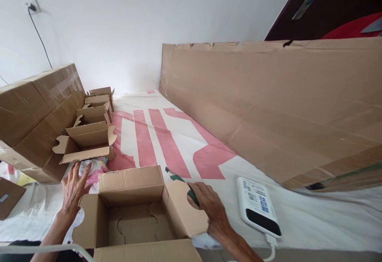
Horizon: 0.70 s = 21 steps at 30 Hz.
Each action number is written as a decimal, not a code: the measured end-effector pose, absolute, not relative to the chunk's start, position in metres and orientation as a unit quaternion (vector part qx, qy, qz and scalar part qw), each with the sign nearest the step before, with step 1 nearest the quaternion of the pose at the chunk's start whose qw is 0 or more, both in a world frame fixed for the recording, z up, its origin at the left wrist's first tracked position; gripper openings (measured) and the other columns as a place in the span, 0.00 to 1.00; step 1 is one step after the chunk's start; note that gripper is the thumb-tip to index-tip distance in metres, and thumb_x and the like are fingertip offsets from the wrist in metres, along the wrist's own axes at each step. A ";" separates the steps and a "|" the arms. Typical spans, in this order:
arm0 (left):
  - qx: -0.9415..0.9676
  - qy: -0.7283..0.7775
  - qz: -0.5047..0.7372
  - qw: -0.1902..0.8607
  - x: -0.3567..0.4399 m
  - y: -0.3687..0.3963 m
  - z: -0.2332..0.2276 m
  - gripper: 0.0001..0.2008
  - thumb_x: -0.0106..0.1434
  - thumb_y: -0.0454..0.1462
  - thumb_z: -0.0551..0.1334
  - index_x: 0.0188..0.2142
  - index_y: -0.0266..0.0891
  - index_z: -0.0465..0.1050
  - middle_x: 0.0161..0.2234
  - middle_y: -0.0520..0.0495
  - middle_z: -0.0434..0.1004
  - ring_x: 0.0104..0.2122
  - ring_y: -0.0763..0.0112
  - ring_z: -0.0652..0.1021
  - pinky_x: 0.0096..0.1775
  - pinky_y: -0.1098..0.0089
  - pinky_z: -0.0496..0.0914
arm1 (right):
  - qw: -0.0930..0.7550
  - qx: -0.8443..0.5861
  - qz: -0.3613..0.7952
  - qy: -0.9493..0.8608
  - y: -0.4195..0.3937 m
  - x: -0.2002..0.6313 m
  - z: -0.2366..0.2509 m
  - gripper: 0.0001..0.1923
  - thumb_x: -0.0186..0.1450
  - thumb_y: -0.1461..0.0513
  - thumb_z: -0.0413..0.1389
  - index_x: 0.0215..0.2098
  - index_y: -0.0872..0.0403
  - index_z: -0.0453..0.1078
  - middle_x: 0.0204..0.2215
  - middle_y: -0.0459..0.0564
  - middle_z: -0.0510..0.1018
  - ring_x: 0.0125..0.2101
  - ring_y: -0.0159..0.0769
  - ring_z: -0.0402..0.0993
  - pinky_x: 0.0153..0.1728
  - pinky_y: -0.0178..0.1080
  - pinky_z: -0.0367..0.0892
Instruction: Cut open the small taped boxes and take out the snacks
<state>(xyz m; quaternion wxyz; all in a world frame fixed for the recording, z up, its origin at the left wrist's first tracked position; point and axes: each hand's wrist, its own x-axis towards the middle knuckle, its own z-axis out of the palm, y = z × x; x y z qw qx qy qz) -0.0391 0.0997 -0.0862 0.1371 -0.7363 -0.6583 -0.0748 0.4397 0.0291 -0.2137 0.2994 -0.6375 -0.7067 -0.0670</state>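
An open cardboard box (pixel 140 222) with its flaps spread lies directly in front of me, and nothing shows inside it. My right hand (pixel 209 204) is closed round a green box cutter (pixel 176 178) beside the box's right flap, its tip pointing away from me. To the left of the box, my left hand (pixel 74 184) has its fingers spread and holds nothing. Its fingertips are over a pink and white plastic packet (pixel 94 167); whether they touch it I cannot tell.
Several open cardboard boxes (pixel 88 134) stand in a row beyond my left hand, against taped cartons (pixel 38 110). A tall cardboard sheet (pixel 268 106) borders the right side. A white device (pixel 257 204) with a cable lies right on the pink-and-white cloth (pixel 145 138).
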 end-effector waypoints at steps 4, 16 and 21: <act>-0.726 -0.673 -0.027 0.135 -0.027 0.113 -0.090 0.34 0.70 0.35 0.67 0.73 0.54 0.67 0.73 0.29 0.63 0.72 0.34 0.64 0.55 0.37 0.75 | 0.311 -0.627 -0.101 -0.707 0.031 0.438 -0.216 0.11 0.75 0.61 0.51 0.51 0.51 0.73 0.42 0.53 0.81 0.41 0.47 0.75 0.40 0.45 0.68; -0.735 -0.664 0.003 0.136 -0.022 0.139 -0.079 0.32 0.73 0.35 0.60 0.75 0.51 0.64 0.73 0.28 0.62 0.70 0.36 0.65 0.55 0.40 0.75 | 0.317 -0.613 -0.161 -0.706 0.035 0.438 -0.225 0.13 0.74 0.64 0.50 0.50 0.54 0.75 0.41 0.56 0.80 0.40 0.47 0.75 0.40 0.45 0.69; -0.739 -0.659 -0.004 0.135 -0.020 0.166 -0.075 0.33 0.73 0.33 0.59 0.76 0.49 0.63 0.73 0.28 0.62 0.70 0.37 0.65 0.56 0.39 0.74 | 0.308 -0.621 -0.155 -0.704 0.035 0.437 -0.228 0.15 0.72 0.64 0.49 0.50 0.52 0.76 0.42 0.57 0.81 0.41 0.48 0.76 0.40 0.45 0.70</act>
